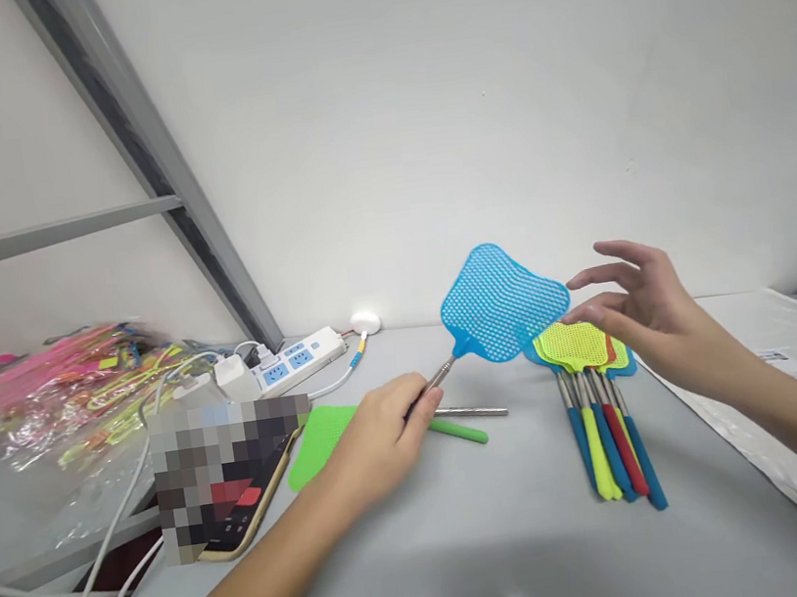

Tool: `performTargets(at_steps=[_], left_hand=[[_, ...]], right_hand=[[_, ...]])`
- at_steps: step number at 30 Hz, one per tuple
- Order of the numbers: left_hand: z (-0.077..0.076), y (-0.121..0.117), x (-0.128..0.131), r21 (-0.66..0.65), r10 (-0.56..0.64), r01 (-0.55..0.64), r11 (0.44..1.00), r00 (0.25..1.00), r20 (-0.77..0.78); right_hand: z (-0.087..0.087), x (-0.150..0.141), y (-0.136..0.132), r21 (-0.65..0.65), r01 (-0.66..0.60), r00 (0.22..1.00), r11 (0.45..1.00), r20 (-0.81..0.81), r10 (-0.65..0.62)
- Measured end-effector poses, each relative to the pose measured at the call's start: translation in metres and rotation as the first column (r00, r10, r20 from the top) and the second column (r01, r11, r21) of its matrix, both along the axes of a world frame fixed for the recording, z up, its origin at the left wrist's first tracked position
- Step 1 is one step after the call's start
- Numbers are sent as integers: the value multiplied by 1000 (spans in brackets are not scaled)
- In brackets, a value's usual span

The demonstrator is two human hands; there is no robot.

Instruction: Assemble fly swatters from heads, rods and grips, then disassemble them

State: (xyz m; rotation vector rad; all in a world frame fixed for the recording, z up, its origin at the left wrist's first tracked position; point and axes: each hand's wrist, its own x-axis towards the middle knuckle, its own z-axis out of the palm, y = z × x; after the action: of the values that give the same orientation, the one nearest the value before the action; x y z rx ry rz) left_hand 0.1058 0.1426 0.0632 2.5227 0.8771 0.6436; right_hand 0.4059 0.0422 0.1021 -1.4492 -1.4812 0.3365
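Observation:
My left hand (389,438) is closed around the handle of a blue fly swatter (492,300), whose perforated head is raised and tilted to the right. My right hand (637,304) is held up with its fingers apart, close to the right edge of that blue head; whether a fingertip touches it I cannot tell. Below it lies a fanned pile of several fly swatters (583,347) with yellow, blue and red grips. Partly behind my left hand rests a green fly swatter (322,440), and a bare metal rod (470,412) shows beside its green grip.
A phone (251,512), partly pixelated, lies at the left near a white power strip (300,362) with plugs and cables. Clear bags of colourful items (84,382) sit beyond the grey frame (164,163). White plastic packaging (776,403) covers the table's right side; a wall stands behind.

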Motion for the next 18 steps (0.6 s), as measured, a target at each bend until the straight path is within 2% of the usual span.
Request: performTargets(at_steps=[3,5,8,11,14,18], left_hand=[[9,-3,7,-126,-25,45,991,987,156],[15,-7,18,-220,-19,65,973,979,204],[20,-14,45,-362,-23,95,927,980,198],[18,-19,83,-456,-74,128,881,988,136],[12,-24,126,-430,-149,153,890,988,43],[3,-29,176,-233,-182,144,962,972,-151]], right_hand=[[-17,40,0,4,116,992,993,44,-116],[-33,65,0,-13,188,980,982,74,-187],[-62,90,1,-25,273,959,962,84,-270],[-89,100,4,-11,316,947,949,69,-314],[-106,100,7,-8,295,952,956,93,-293],[-110,97,8,8,242,959,970,147,-241]])
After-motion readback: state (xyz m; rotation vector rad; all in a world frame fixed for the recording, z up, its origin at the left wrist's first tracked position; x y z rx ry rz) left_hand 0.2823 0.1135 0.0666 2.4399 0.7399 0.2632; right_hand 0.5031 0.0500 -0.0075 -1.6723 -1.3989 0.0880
